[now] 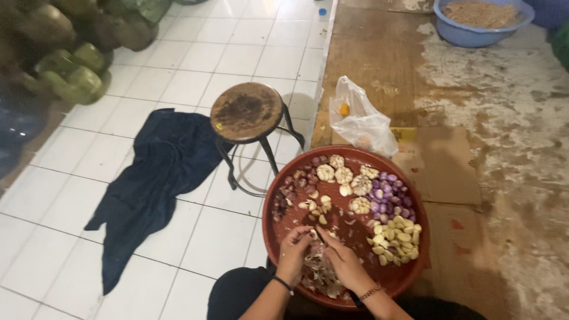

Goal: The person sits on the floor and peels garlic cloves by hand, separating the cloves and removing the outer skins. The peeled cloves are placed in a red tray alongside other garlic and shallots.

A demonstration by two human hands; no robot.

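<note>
A round red tray [284, 222] rests on my lap and holds whole garlic bulbs [344, 175], peeled garlic cloves [396, 239], purple peeled shallots [388, 194], dark unpeeled shallots [293, 185] and a heap of papery skins [323, 269]. My left hand [294, 250] and my right hand [342, 258] meet over the skins at the tray's near side. The left fingers pinch a small pale clove. A thin dark blade seems to run between the hands, held by the right one.
A round-seated metal stool [247, 111] stands on the white tiled floor beyond the tray. A dark blue cloth [155, 178] lies left of it. A clear plastic bag [360, 121] sits on cardboard. A blue basin [481, 21] is far right; green coconuts [71, 74] are piled far left.
</note>
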